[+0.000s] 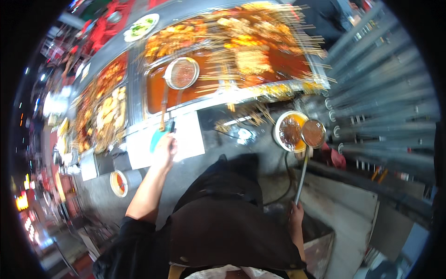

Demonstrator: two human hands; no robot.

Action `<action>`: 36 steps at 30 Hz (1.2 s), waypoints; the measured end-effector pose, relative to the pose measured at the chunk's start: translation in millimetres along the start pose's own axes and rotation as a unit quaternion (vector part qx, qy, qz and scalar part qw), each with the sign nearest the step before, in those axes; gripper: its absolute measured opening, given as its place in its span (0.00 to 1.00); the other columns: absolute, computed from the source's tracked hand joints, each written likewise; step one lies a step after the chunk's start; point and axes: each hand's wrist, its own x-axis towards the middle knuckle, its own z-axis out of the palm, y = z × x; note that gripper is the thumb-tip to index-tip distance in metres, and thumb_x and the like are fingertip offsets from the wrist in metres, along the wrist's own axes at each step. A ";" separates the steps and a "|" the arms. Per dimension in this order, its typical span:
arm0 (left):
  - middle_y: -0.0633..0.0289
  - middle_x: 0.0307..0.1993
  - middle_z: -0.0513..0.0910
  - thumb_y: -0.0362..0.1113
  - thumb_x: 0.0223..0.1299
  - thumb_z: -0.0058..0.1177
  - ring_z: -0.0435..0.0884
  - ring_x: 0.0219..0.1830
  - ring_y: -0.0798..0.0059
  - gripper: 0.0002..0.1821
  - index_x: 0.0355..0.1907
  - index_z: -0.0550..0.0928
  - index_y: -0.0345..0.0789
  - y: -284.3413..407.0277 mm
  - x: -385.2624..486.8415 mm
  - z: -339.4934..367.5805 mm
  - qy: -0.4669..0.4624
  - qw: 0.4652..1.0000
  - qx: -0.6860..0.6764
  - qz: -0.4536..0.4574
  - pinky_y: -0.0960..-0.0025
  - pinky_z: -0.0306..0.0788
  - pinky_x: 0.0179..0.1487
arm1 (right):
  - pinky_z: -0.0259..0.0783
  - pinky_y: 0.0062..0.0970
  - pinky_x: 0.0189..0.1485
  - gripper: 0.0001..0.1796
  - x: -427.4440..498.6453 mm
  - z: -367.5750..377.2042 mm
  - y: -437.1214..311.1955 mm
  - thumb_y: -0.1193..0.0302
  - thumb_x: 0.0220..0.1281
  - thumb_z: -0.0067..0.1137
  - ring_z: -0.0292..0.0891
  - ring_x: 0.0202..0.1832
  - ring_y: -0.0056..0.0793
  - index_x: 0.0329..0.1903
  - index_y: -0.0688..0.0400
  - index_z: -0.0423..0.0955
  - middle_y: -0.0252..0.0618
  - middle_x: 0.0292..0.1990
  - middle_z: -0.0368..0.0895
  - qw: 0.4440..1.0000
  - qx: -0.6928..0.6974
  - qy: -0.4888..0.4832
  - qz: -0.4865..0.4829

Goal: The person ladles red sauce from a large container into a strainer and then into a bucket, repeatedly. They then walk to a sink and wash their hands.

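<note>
My right hand [296, 212] grips the long metal handle of a ladle [313, 134]. The bowl of this ladle, with brown-red contents, overlaps the rim of a white bucket [277, 134] holding orange oil and a dark mass. Over by the counter's edge, my left hand [165, 150] has curled fingers beside a dark narrow object [172, 127] and a teal item [155, 139]; blur hides whether it grips either. A round strainer [182, 73] rests over a pan of red broth [156, 94], its wooden-ended handle pointing toward my left hand.
Many skewers of food [252, 59] lie in the metal trays, their sticks jutting past the right edge. More food [111, 104] fills trays at left. A plate of greens [141, 27] stands behind. Below are another bucket [120, 183] and a dark cable [288, 181].
</note>
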 end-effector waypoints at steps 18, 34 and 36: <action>0.72 0.25 0.71 0.38 0.76 0.45 0.62 0.18 0.88 0.07 0.43 0.72 0.37 20.0 -9.2 -22.0 -0.077 0.996 -0.004 -0.043 0.80 0.54 0.20 | 0.58 0.22 0.14 0.14 -197.0 17.5 -153.7 0.67 0.70 0.57 0.62 0.13 0.20 0.54 0.58 0.75 0.29 0.19 0.68 0.983 -0.167 -0.011 -0.080; 0.74 0.24 0.70 0.38 0.75 0.48 0.62 0.18 0.87 0.06 0.39 0.72 0.39 42.6 -1.1 -38.3 -0.093 0.994 0.031 -0.054 0.79 0.55 0.21 | 0.59 0.19 0.15 0.15 -174.8 182.8 -273.7 0.71 0.71 0.53 0.60 0.11 0.17 0.57 0.61 0.74 0.30 0.16 0.68 0.943 -0.251 -0.197 -0.094; 0.72 0.23 0.69 0.38 0.75 0.46 0.62 0.17 0.87 0.08 0.38 0.73 0.37 45.2 -0.4 -33.2 -0.078 0.994 0.027 -0.067 0.78 0.56 0.21 | 0.59 0.19 0.15 0.13 -164.2 199.5 -291.8 0.72 0.71 0.54 0.61 0.11 0.16 0.55 0.60 0.76 0.29 0.17 0.69 0.932 -0.268 -0.228 -0.092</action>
